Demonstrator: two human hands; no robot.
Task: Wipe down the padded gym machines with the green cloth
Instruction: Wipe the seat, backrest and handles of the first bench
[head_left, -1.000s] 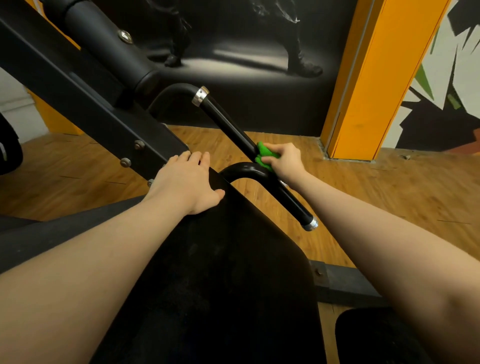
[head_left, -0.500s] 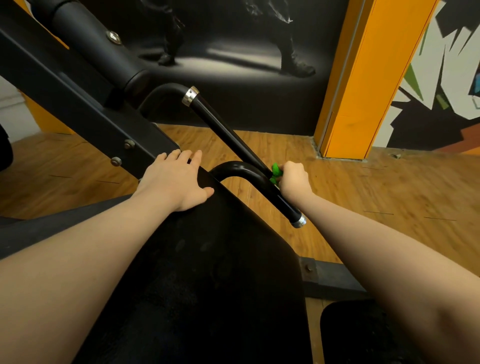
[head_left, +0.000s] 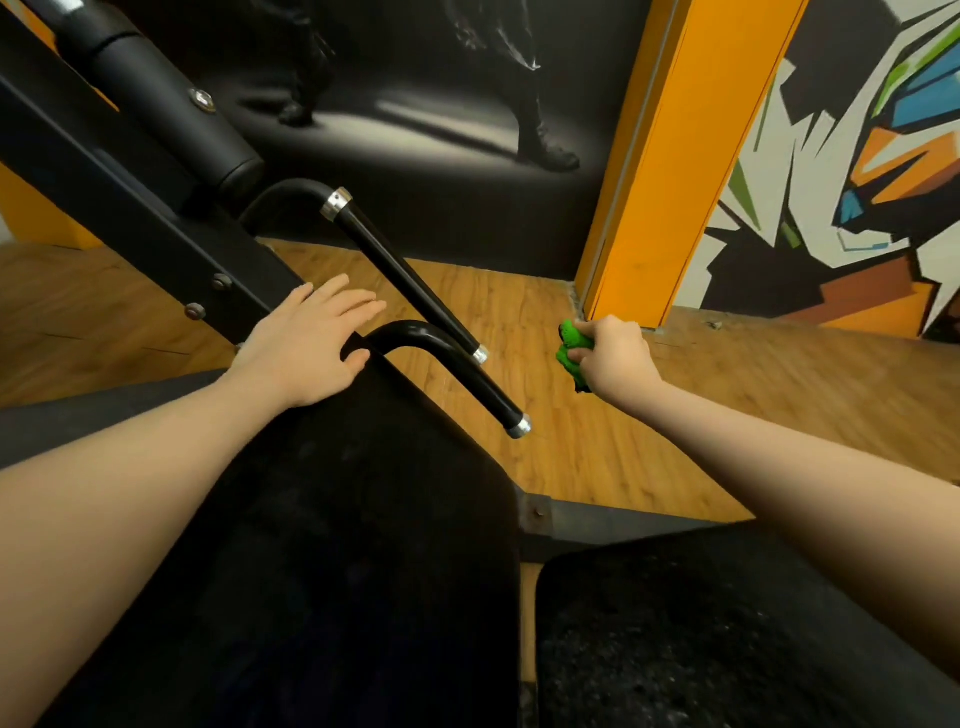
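Observation:
A large black padded back rest (head_left: 337, 545) fills the lower middle, with a second black pad (head_left: 701, 634) at the lower right. Two black handle bars with chrome ends stick out from the machine: the upper handle (head_left: 405, 275) and the lower handle (head_left: 452, 369). My left hand (head_left: 306, 348) rests flat on the top edge of the back rest, fingers straight. My right hand (head_left: 613, 358) grips the bunched green cloth (head_left: 571, 348) in the air to the right of both handles, touching neither.
The black steel frame (head_left: 130, 218) and a thick roller pad (head_left: 156, 93) slope across the upper left. An orange pillar (head_left: 675, 156) stands at the back right next to a painted wall. A steel base bar (head_left: 597, 525) lies on the wood floor (head_left: 779, 405).
My right hand has come off the lower handle with the cloth and moved right, away from the bars. My left hand stays on the pad's top, fingers now spread a little further forward.

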